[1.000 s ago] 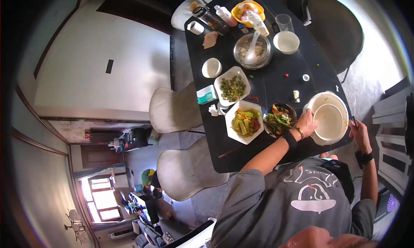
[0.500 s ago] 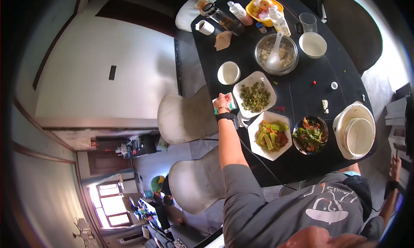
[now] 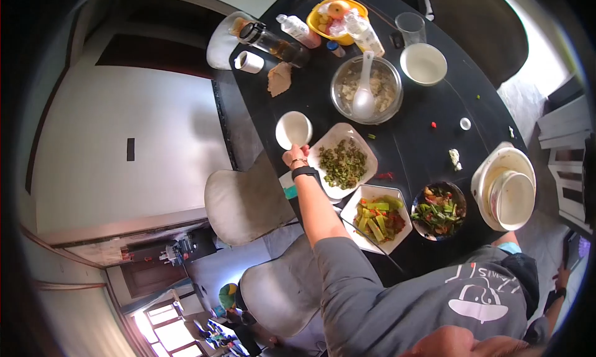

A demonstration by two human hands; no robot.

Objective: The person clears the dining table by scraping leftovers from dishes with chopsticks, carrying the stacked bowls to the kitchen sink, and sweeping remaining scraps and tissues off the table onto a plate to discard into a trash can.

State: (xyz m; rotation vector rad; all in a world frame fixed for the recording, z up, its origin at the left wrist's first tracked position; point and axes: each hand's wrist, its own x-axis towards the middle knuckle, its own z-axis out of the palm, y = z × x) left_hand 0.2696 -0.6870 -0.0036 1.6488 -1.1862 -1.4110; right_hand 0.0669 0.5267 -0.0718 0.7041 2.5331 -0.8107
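Observation:
My left hand, with a black watch on the wrist, reaches over the table's left edge. Its fingers close on the near rim of a white bowl. Right beside it is a square white dish of chopped green food. A green and white packet lies under my forearm at the edge. My right hand shows only as a bit of skin by the large white pot, which has smaller bowls stacked inside; its fingers are hidden.
Nearby stand a dish of green strips, a dark-patterned plate of vegetables and a glass bowl with a white ladle. Bottles, a white mug and a yellow basket sit farther off. Chairs line the left side.
My left hand has moved from above the green and white packet to the white bowl's rim. The whole view has shifted and turned slightly.

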